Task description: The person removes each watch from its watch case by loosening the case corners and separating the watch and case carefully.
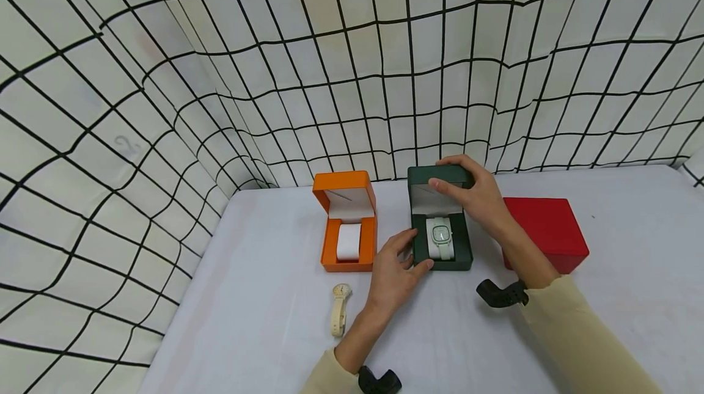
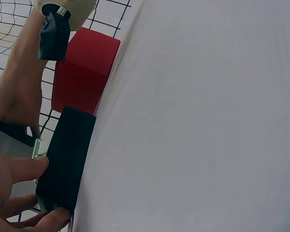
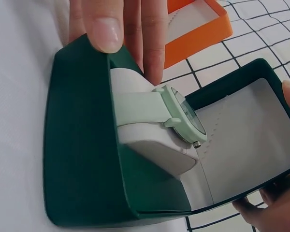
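Note:
A dark green watch box stands with its lid raised. Inside it, a pale green watch is wrapped around a white cushion. At the box's near left corner my left hand holds the base, thumb at the front and fingers along the left side. My right hand grips the raised lid by its right side, thumb on the inner side. Left of it sits an open orange watch box with a bare white cushion. A cream watch lies in front, close to my left forearm.
A closed red box stands to the right, partly behind my right forearm. White cloth covers the table. Behind and to the left rises a pale wall covering with a black grid.

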### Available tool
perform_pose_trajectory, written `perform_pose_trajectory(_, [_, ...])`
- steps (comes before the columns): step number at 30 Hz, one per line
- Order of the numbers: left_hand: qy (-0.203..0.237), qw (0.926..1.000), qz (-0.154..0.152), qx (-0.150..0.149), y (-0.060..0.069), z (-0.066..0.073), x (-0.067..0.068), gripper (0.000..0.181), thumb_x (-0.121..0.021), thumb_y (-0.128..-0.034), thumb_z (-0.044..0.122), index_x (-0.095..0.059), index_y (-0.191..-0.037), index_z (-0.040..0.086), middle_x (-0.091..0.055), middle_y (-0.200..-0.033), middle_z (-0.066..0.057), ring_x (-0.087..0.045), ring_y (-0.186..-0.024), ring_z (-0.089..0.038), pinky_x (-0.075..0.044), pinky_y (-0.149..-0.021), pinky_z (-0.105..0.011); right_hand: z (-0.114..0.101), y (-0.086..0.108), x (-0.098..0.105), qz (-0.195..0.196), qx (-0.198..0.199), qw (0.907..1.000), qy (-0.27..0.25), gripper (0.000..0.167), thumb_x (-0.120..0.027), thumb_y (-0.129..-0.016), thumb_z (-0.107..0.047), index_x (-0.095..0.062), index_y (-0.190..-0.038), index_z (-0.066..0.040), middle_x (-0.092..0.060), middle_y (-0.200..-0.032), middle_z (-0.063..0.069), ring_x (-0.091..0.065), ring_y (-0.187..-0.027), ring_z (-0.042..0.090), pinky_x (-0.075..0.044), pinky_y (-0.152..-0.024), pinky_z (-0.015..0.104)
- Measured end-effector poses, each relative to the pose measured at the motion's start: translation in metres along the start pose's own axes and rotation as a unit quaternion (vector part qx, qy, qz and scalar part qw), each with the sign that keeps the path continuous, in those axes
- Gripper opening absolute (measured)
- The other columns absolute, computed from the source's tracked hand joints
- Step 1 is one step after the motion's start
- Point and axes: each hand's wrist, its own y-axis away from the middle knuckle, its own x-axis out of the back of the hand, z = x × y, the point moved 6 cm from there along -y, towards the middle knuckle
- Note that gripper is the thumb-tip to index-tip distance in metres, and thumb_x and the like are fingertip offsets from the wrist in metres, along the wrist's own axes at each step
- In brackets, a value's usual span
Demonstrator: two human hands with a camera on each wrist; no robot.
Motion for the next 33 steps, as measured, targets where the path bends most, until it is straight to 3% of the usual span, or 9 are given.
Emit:
perform_pose_trajectory(5, [0.002, 1.0000, -0.001, -0.002, 0.000, -0.002, 0.000, 0.065, -0.082, -0.0880, 0.006, -0.057, -0.147, 0.003, -0.052, -0.154, -0.018, -0.055, -0.142, -0.036, -0.054, -0.104, -0.039, -0.005, 0.004, 0.001, 0.013, -0.001, 0.9995, 0.029, 0.050, -0.074, -0.097, -0.034, -0.058, -0.142, -0.017, -0.052, -0.147, 0.015, -0.051, -0.124, 0.035, -0.051, -0.091, 0.035])
perform_pose_trajectory(10, [0.006, 1.0000, -0.002, 0.001, -0.001, -0.002, 0.001, 0.065, -0.083, -0.0879, 0.007, -0.057, -0.147, 0.003, -0.052, -0.154, -0.017, -0.055, -0.142, -0.036, -0.054, -0.104, -0.038, -0.012, 0.010, 0.003, 0.035, 0.010, 0.9976, 0.058, 0.057, -0.074, -0.097, -0.032, -0.054, -0.149, -0.017, -0.050, -0.151, 0.016, -0.049, -0.132, 0.037, -0.048, -0.110, 0.057])
perform_pose_trajectory(13, [0.000, 1.0000, 0.002, 0.002, -0.002, -0.001, 0.003, 0.065, -0.083, -0.0873, 0.007, -0.057, -0.147, 0.004, -0.053, -0.154, -0.017, -0.056, -0.142, -0.035, -0.054, -0.104, -0.038, -0.015, 0.014, 0.004, 0.058, 0.024, 0.9961, 0.062, 0.061, -0.073, -0.098, -0.030, -0.051, -0.153, -0.016, -0.049, -0.151, 0.017, -0.049, -0.135, 0.035, -0.042, -0.117, 0.062])
perform_pose_trajectory(18, [-0.015, 0.9999, 0.007, 0.002, -0.002, -0.001, 0.006, 0.064, -0.085, -0.0859, 0.007, -0.060, -0.145, 0.005, -0.056, -0.152, -0.016, -0.058, -0.140, -0.034, -0.055, -0.103, -0.037, -0.022, 0.023, 0.010, 0.094, 0.049, 0.9921, 0.067, 0.062, -0.073, -0.097, -0.022, -0.049, -0.153, -0.012, -0.051, -0.143, 0.020, -0.053, -0.133, 0.036, -0.047, -0.112, 0.061])
perform_pose_trajectory(24, [-0.018, 0.9998, 0.009, 0.007, -0.003, -0.001, 0.006, 0.063, -0.085, -0.0850, 0.007, -0.061, -0.144, 0.005, -0.057, -0.151, -0.015, -0.059, -0.139, -0.033, -0.056, -0.102, -0.035, -0.024, 0.034, 0.015, 0.110, 0.059, 0.9889, 0.081, 0.063, -0.075, -0.095, -0.016, -0.049, -0.152, -0.008, -0.053, -0.139, 0.022, -0.056, -0.128, 0.039, -0.051, -0.107, 0.061])
perform_pose_trajectory(27, [-0.018, 0.9998, 0.009, 0.005, -0.002, -0.001, 0.004, 0.063, -0.085, -0.0850, 0.006, -0.062, -0.143, 0.005, -0.057, -0.151, -0.015, -0.059, -0.138, -0.033, -0.056, -0.102, -0.035, -0.023, 0.039, 0.016, 0.112, 0.056, 0.9878, 0.093, 0.061, -0.075, -0.094, -0.015, -0.050, -0.150, -0.007, -0.054, -0.139, 0.021, -0.058, -0.125, 0.037, -0.055, -0.104, 0.052])
perform_pose_trajectory(33, [-0.016, 0.9998, 0.008, 0.003, -0.001, 0.000, 0.002, 0.063, -0.085, -0.0848, 0.006, -0.062, -0.143, 0.005, -0.058, -0.150, -0.015, -0.059, -0.138, -0.033, -0.056, -0.101, -0.035, -0.020, 0.047, 0.018, 0.125, 0.054, 0.9851, 0.105, 0.056, -0.077, -0.093, -0.014, -0.052, -0.143, -0.004, -0.057, -0.138, 0.018, -0.061, -0.120, 0.032, -0.046, -0.092, 0.011])
